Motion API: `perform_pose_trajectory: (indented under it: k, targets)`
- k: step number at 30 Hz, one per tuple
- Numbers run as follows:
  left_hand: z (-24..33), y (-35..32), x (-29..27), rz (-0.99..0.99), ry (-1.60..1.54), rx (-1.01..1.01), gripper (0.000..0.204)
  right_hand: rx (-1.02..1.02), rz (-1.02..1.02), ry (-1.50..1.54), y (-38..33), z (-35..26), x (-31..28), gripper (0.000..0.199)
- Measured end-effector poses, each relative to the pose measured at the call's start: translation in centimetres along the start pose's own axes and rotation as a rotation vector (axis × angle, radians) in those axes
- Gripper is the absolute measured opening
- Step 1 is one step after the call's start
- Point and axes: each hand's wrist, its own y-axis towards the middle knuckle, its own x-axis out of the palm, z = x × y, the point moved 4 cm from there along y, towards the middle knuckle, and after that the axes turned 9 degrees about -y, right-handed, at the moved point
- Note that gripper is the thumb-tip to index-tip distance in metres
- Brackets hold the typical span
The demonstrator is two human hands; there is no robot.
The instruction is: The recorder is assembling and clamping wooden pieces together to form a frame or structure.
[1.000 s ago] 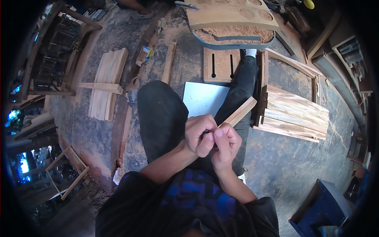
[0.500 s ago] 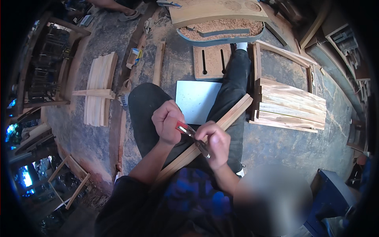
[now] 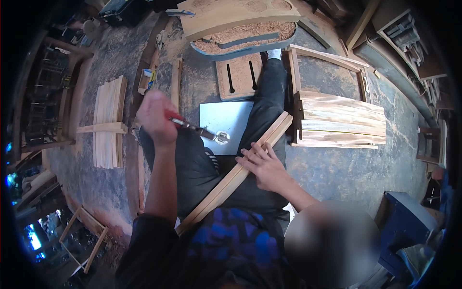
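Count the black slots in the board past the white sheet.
2: the left slot and the right slot, side by side in the board. The blue rim hides its far edge; more may be there.

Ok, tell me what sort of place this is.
Likely a woodworking shop: a pile of wooden slats lies on the floor, sawdust or shavings show beside a thick board, and the right hand rests on a long wooden piece.

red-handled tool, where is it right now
In the head view, the red-handled tool is left of centre, gripped in the person's left hand, its metal end showing against the white panel.
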Motion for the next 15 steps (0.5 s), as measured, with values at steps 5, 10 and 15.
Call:
perform_pose_trajectory:
  k: [5,10,15]
  targets:
    - [-9.8,-0.3,4.0,-0.173,0.809,0.125,0.037,-0.077,-0.091,-0.010,1.8,0.5,1.2,0.063]
    - [-17.2,-1.2,3.2,-0.323,1.145,-0.385,0.041,-0.061,-0.275,0.055,2.5,0.9,2.1,0.048]
    - [-20.3,-2.3,1.3,-0.529,1.105,-0.530,0.044,-0.093,-0.244,0.133,2.7,1.8,0.3,0.042]
